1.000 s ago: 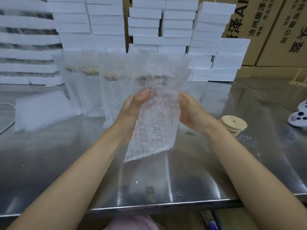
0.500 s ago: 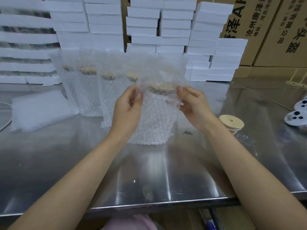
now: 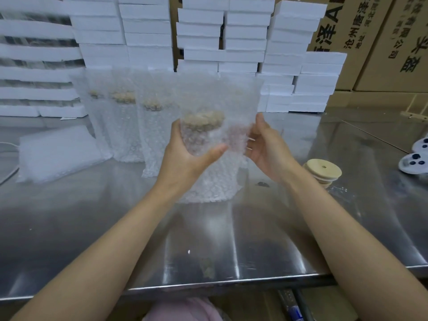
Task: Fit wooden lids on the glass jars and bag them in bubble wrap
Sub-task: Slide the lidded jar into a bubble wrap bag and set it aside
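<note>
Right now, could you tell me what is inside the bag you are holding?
A wooden lid shows through the bubble wrap bag; the jar beneath is blurred by wrap and the left hand.

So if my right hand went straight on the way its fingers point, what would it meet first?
The clear bubble wrap bag, whose loose side your right hand pinches. Just behind that is probably the wooden-lidded glass jar inside, though depth is unclear.
</note>
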A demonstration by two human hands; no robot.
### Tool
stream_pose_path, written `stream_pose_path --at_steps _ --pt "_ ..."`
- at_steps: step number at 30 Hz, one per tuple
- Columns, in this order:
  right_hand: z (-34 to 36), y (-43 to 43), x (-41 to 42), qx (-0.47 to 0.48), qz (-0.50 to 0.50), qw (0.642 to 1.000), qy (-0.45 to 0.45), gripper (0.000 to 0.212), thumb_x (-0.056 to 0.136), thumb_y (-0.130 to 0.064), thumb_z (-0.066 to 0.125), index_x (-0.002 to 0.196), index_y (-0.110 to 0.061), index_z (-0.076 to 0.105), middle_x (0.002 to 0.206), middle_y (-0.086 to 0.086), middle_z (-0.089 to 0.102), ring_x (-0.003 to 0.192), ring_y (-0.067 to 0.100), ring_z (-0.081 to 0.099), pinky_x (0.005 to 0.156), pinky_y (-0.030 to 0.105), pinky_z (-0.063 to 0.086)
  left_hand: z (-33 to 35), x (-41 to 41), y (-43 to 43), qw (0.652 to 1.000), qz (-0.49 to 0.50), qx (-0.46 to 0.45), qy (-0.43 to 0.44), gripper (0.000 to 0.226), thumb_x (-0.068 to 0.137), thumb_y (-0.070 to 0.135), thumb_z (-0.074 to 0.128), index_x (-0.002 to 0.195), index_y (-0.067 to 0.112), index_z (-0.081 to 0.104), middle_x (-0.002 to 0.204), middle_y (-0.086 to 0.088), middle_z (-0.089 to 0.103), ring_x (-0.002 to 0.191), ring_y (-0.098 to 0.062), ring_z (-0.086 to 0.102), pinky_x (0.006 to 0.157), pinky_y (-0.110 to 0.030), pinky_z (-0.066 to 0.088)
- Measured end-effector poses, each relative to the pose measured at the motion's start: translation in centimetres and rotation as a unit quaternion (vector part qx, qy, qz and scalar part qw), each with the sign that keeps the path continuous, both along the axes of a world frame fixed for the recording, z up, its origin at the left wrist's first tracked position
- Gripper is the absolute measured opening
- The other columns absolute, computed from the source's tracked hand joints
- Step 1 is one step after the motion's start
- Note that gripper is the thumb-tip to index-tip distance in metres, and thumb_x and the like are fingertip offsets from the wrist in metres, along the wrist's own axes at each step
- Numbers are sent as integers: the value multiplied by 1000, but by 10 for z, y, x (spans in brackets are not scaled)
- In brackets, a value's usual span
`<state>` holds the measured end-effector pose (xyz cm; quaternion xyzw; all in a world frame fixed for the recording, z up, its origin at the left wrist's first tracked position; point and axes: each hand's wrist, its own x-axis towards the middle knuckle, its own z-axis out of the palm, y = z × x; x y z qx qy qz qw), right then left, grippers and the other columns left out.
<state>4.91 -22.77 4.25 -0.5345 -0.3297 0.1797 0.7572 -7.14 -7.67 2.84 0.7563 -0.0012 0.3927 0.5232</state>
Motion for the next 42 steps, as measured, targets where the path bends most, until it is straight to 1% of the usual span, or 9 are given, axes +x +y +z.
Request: stream_pose_path --at_steps 4,9,12,23,28,31,34,38,42 --pt "-17 7 -1 -254 45 966 30 34 103 -40 44 103 -19 71 98 3 74 83 16 71 71 30 57 7 1 5 993 -26 -98 -67 78 66 50 75 131 21 44 125 5 60 117 -8 58 102 -34 46" --pt "-26 12 -14 -254 66 964 49 38 106 -32 38 92 -12 67 65 0 61 50 7 51 44 17 44 10 -4 1 994 -16 -76 -72 55 71 46 75 117 42 44 109 37 59 107 15 55 85 -2 40" --pt "-29 15 -15 -252 -20 965 -70 41 104 -11 41 72 10 55 54 4 36 40 6 30 37 15 26 11 -4 1 993 -22 -83 -77 53 75 37 77 117 39 45 110 29 62 106 11 57 84 -5 42" --pt "-16 -5 2 -361 -258 768 -462 51 88 -8 57 50 -36 37 47 -11 47 49 7 36 50 33 25 2 1 2 999 -46 -19 -10 76 59 59 82 123 39 46 120 24 60 113 2 58 97 -25 47" --pt "-3 -12 -5 -156 -181 896 -376 10 97 -9 57 95 -2 64 97 13 68 81 4 63 69 3 41 -3 2 2 998 -51 33 26 89 60 62 81 135 32 43 127 25 56 120 6 51 101 -20 43" --pt "-1 -12 -19 -172 -68 910 -370 56 85 -64 44 106 -13 55 101 -33 63 94 -26 53 79 -4 37 -1 0 2 997 -7 72 10 76 62 67 76 126 37 47 122 16 51 114 4 52 97 -21 44" --pt "2 -15 -19 -183 2 946 -266 128 48 -92 53 138 -1 43 140 3 55 127 12 53 106 27 42 0 -1 2 996 20 82 5 62 67 64 73 118 38 49 114 10 45 107 2 52 92 -16 43" --pt "-3 -12 -12 -185 10 955 -232 86 65 -31 83 140 -16 44 136 -10 59 128 8 53 102 24 43 2 -2 3 1000 -12 13 3 47 76 56 71 113 30 57 114 7 62 103 -3 60 87 -22 46" --pt "-7 -7 -11 -152 -43 959 -234 86 66 -37 87 139 -15 46 134 -9 61 127 9 54 101 19 44 3 -2 0 999 -30 12 -1 36 82 54 66 109 31 59 104 11 64 87 5 57 77 -12 41"
